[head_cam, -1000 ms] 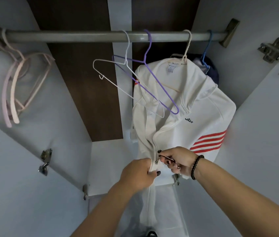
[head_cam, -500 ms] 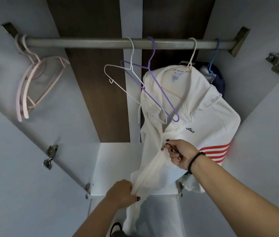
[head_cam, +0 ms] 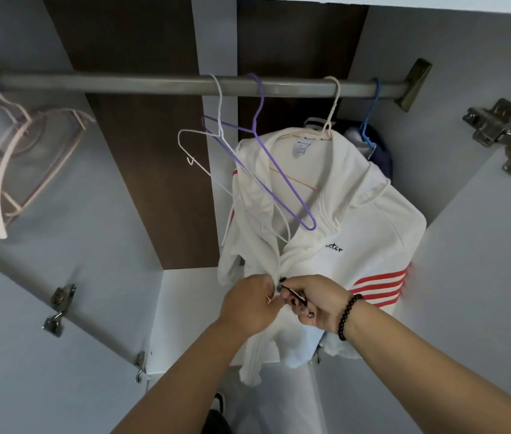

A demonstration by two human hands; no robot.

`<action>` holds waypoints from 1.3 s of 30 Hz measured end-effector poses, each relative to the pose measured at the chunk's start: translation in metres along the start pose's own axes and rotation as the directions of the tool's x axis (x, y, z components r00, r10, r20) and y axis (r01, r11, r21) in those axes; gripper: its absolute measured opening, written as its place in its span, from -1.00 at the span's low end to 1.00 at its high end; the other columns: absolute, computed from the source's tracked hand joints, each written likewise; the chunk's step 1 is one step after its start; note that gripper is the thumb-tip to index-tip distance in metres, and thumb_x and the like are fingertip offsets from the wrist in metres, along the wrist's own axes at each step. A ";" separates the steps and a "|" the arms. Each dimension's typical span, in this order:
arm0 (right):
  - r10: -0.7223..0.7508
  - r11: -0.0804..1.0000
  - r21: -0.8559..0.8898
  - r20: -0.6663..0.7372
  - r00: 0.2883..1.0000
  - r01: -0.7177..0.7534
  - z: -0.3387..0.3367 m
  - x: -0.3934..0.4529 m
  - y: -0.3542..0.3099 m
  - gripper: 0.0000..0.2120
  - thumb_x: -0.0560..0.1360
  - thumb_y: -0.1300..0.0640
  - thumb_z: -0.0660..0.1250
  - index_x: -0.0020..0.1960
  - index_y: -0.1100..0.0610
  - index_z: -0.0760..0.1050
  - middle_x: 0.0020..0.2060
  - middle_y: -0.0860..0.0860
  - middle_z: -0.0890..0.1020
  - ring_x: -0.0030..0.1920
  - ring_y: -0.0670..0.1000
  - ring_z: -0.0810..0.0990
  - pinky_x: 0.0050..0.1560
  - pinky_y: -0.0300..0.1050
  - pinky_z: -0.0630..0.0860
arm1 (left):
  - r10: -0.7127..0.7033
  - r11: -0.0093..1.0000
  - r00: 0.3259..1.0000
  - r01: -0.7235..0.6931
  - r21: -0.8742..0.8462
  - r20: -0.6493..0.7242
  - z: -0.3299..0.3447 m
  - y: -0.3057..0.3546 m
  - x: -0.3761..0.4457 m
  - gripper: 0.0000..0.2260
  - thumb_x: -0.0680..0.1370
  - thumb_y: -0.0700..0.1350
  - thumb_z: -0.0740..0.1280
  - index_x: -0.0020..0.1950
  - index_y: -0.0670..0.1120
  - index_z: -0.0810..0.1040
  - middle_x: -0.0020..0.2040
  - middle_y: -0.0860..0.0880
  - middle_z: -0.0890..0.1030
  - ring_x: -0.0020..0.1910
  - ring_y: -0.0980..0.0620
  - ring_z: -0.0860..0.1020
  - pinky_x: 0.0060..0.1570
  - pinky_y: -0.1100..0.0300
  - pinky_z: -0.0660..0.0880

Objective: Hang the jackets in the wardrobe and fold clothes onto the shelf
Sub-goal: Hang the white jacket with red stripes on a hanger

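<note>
A white zip jacket (head_cam: 370, 233) with red stripes hangs on a cream hanger from the wardrobe rail (head_cam: 154, 84). Both hands meet at its front opening, low on the chest. My left hand (head_cam: 247, 303) pinches the left zipper edge of the jacket. My right hand (head_cam: 313, 300), with a dark bead bracelet on the wrist, grips the dark zipper pull and the right edge. The jacket's hem hangs below my hands over the shelf edge.
An empty white hanger (head_cam: 204, 151) and a purple hanger (head_cam: 279, 180) hang left of the jacket. Pink hangers (head_cam: 6, 170) sit at the rail's far left. A dark garment on a blue hanger (head_cam: 376, 145) hangs behind. A white shelf (head_cam: 185, 308) lies below; open doors flank both sides.
My left hand has come up from the jacket's hem to the zipper beside my right hand. The view has tilted, so the rail sits lower in the frame.
</note>
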State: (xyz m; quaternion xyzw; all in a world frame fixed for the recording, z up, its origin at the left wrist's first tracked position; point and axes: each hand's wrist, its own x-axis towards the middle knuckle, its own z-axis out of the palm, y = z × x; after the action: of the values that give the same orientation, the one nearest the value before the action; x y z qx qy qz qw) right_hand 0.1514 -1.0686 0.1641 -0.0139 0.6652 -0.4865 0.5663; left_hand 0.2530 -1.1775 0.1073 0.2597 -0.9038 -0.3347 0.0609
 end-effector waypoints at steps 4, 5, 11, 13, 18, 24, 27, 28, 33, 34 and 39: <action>-0.045 0.997 0.054 -0.109 0.993 0.051 -0.007 0.007 -0.015 -0.73 0.54 0.17 0.25 -0.33 0.19 0.47 -0.53 -0.01 0.37 -0.63 -0.11 0.22 -0.62 -0.33 0.15 | -0.013 1.000 1.000 0.013 0.008 -0.010 0.008 -0.003 0.012 -0.60 0.52 0.08 0.37 -0.39 0.02 0.24 -0.45 0.08 0.37 -0.37 0.05 0.39 -0.36 0.21 0.26; -0.050 0.996 0.069 -0.131 0.990 0.060 -0.008 0.009 -0.019 -0.73 0.54 0.17 0.25 -0.32 0.19 0.47 -0.54 -0.02 0.37 -0.64 -0.11 0.21 -0.63 -0.33 0.14 | -0.017 1.000 1.000 0.017 0.008 -0.003 0.010 -0.007 0.014 -0.59 0.51 0.09 0.38 -0.39 0.02 0.24 -0.45 0.08 0.38 -0.37 0.06 0.39 -0.37 0.22 0.27; -0.065 0.987 0.130 -0.197 0.978 0.092 0.001 0.025 -0.042 -0.73 0.52 0.21 0.23 -0.36 0.17 0.44 -0.54 -0.02 0.35 -0.65 -0.11 0.19 -0.63 -0.33 0.11 | -0.126 0.992 0.991 0.125 0.017 0.055 0.013 -0.044 0.028 -0.63 0.50 0.13 0.40 -0.37 0.01 0.34 -0.41 0.09 0.44 -0.38 0.09 0.44 -0.34 0.24 0.37; -0.072 0.985 0.141 -0.211 0.975 0.103 0.002 0.030 -0.047 -0.72 0.52 0.21 0.22 -0.36 0.16 0.44 -0.54 -0.02 0.35 -0.64 -0.11 0.20 -0.63 -0.33 0.11 | -0.165 0.986 0.982 0.163 0.037 0.086 0.011 -0.061 0.034 -0.64 0.50 0.13 0.40 -0.37 0.01 0.36 -0.39 0.10 0.45 -0.35 0.07 0.45 -0.28 0.22 0.42; -0.125 0.963 0.204 -0.238 0.963 0.175 0.003 0.043 -0.065 -0.69 0.54 0.19 0.24 -0.39 0.13 0.46 -0.51 -0.01 0.38 -0.63 -0.11 0.20 -0.61 -0.32 0.07 | -0.229 0.973 0.961 0.224 0.049 0.155 0.008 -0.094 0.048 -0.66 0.50 0.13 0.40 -0.36 0.03 0.39 -0.34 0.09 0.50 -0.30 0.06 0.51 -0.19 0.18 0.53; -0.178 0.956 0.189 -0.233 0.956 0.224 0.005 0.054 -0.068 -0.68 0.50 0.17 0.27 -0.43 0.11 0.50 -0.49 -0.01 0.39 -0.57 -0.08 0.25 -0.58 -0.30 0.16 | 0.069 0.992 0.992 -0.058 -0.108 0.103 -0.025 -0.082 0.069 -0.91 0.48 -0.23 0.40 -0.15 -0.10 0.70 -0.21 0.00 0.66 -0.23 0.14 0.59 -0.11 0.23 0.54; -0.159 0.980 0.078 -0.266 0.951 0.185 0.002 0.055 -0.065 -0.68 0.50 0.15 0.27 -0.43 0.14 0.50 -0.49 0.00 0.38 -0.54 -0.06 0.28 -0.55 -0.29 0.21 | 0.235 0.919 0.910 -0.322 -0.228 -0.341 -0.067 -0.043 0.089 -0.82 0.45 -0.32 0.38 -0.08 -0.09 0.70 -0.22 0.09 0.61 -0.27 0.24 0.51 -0.20 0.40 0.43; -0.146 0.983 0.072 -0.274 0.951 0.172 0.001 0.056 -0.063 -0.68 0.51 0.15 0.28 -0.42 0.14 0.50 -0.48 0.00 0.39 -0.53 -0.05 0.28 -0.53 -0.29 0.21 | 0.299 0.891 0.855 -0.409 -0.196 -0.425 -0.080 -0.027 0.097 -0.83 0.46 -0.30 0.36 -0.06 -0.10 0.68 -0.19 0.08 0.62 -0.24 0.21 0.52 -0.18 0.39 0.44; -0.054 0.983 0.154 -0.282 0.958 0.101 0.004 0.065 -0.049 -0.69 0.54 0.13 0.26 -0.36 0.18 0.49 -0.48 0.01 0.38 -0.52 -0.05 0.28 -0.50 -0.27 0.20 | 0.679 0.668 0.561 -0.740 0.081 -0.474 -0.120 0.045 0.133 -0.78 0.44 -0.39 0.33 -0.03 -0.17 0.68 -0.05 -0.06 0.64 -0.02 -0.08 0.57 0.02 0.12 0.46; -0.039 0.981 0.171 -0.282 0.959 0.090 0.004 0.066 -0.046 -0.70 0.55 0.13 0.25 -0.34 0.19 0.49 -0.48 0.01 0.37 -0.53 -0.06 0.28 -0.50 -0.27 0.19 | 0.738 0.635 0.541 -0.760 0.141 -0.404 -0.122 0.056 0.141 -0.78 0.43 -0.38 0.33 -0.05 -0.16 0.68 -0.04 -0.06 0.64 0.00 -0.08 0.56 0.01 0.10 0.42; -0.012 0.976 0.204 -0.320 0.947 0.081 -0.002 0.067 -0.032 -0.72 0.57 0.13 0.20 -0.30 0.17 0.44 -0.51 -0.02 0.33 -0.54 -0.06 0.25 -0.47 -0.24 0.16 | 0.590 0.538 0.775 -0.586 0.606 0.227 -0.119 0.075 0.189 -0.74 0.60 -0.10 0.14 0.09 -0.05 0.61 0.06 0.03 0.60 0.20 0.01 0.45 0.26 0.08 0.19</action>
State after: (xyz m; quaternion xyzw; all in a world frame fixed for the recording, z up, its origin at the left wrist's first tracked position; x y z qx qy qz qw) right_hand 0.1089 -1.1228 0.1357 0.1099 0.6905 -0.5647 0.4385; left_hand 0.0921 -1.2943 0.2345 -0.0536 -0.9947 0.0390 0.0782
